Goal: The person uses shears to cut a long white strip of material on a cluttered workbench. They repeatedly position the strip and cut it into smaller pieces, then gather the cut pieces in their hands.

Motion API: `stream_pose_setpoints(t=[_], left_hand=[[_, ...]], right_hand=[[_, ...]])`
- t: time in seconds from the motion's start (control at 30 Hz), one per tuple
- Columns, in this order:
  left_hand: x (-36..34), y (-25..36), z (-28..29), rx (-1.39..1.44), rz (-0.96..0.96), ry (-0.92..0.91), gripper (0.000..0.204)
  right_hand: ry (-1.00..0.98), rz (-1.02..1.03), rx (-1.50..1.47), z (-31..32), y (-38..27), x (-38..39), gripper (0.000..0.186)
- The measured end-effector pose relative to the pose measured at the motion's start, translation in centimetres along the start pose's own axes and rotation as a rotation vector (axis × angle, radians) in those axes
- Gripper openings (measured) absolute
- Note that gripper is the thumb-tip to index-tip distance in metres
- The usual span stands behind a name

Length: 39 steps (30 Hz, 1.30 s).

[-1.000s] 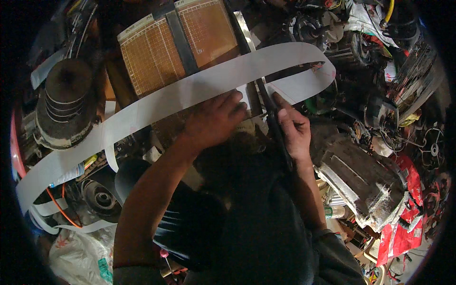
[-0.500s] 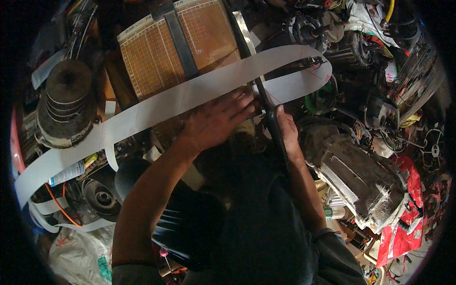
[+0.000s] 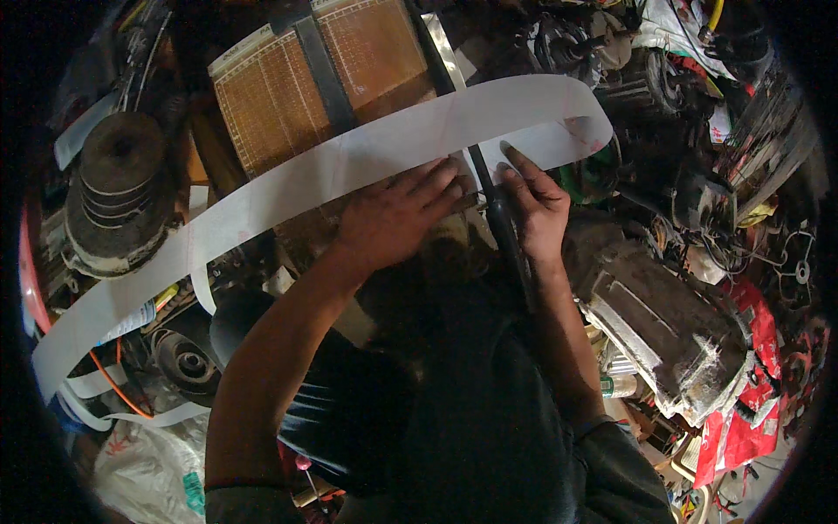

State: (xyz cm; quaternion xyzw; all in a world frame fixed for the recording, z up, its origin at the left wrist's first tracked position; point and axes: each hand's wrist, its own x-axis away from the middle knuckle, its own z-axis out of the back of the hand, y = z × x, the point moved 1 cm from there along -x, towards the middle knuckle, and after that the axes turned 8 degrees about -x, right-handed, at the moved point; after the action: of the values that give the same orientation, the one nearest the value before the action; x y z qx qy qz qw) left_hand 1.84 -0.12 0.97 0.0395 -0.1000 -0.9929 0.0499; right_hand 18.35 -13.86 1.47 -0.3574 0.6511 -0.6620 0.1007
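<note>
A long white strip (image 3: 375, 140) of paper-like material arches over a brown guillotine paper cutter (image 3: 384, 52) with a printed grid. At the right it loops back, and its lower layer passes under the cutter's blade arm. My left hand (image 3: 393, 218) lies palm down on the cutter bed below the strip, fingers stretched toward the blade, fingertips at the strip's lower layer. My right hand (image 3: 539, 205) is just right of the cutter's black handle (image 3: 506, 240), off its grip. Its index finger and thumb are apart and extend over the lower layer of the strip.
At the left stands a dusty stacked cylindrical part (image 3: 122, 188). More strip curls down near a white plastic bag (image 3: 153, 463). On the right lie a grimy metal housing (image 3: 668, 327), a red bag (image 3: 740, 428) and tangled machine parts. A black strap (image 3: 325, 74) crosses the cutter.
My right hand has let go of the cutter's handle and moved up onto the strip. The strip's loop has opened wider at the right. My left hand stays nearly in place.
</note>
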Motion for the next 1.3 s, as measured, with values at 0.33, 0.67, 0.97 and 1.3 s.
stream_pose_setpoints(t=[0.33,0.67,0.97,1.3], left_hand=[[0.3,-0.3,-0.2,0.037,-0.028,-0.031,0.048],[0.5,-0.3,-0.2,0.042,-0.032,-0.040,0.052],[0.7,-0.4,-0.4,0.001,-0.023,0.014,0.052],[0.4,-0.3,-0.3,0.105,0.003,-0.003,0.052]], right_hand=[[0.041,-0.152,-0.103,-0.7,0.9,0.6,0.035],[0.028,-0.147,-0.154,-0.6,1.3,1.1,0.035],[-0.007,-0.185,-0.239,0.0,0.1,1.4,0.050],[-0.284,-0.251,-0.101,0.2,-0.2,1.9,0.071]])
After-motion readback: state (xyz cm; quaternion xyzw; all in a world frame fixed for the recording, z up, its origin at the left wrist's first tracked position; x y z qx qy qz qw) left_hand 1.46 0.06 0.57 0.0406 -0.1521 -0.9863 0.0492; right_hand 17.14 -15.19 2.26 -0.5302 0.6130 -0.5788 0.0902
